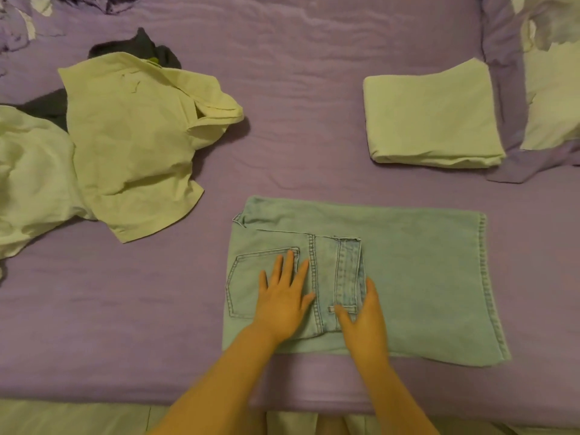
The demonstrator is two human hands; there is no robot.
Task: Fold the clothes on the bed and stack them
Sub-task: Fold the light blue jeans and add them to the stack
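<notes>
Light blue jeans [423, 277] lie folded over on the purple bed [298, 136], near its front edge, back pocket up. My left hand [284, 299] presses flat on the pocket with its fingers spread. My right hand [365, 321] lies beside it, straight fingers along the waistband's edge, thumb on the belt loop. A folded pale yellow garment [433, 117] sits at the back right. At the left, an unfolded pale yellow shirt [135, 142] lies crumpled over a dark garment [141, 47]. Another pale crumpled cloth [31, 180] touches the shirt at the far left.
A pillow in a purple and pale case [552, 98] lies at the right edge, next to the folded garment. Patterned bedding [18, 20] shows at the top left corner. Bare sheet stretches between the piles and across the back.
</notes>
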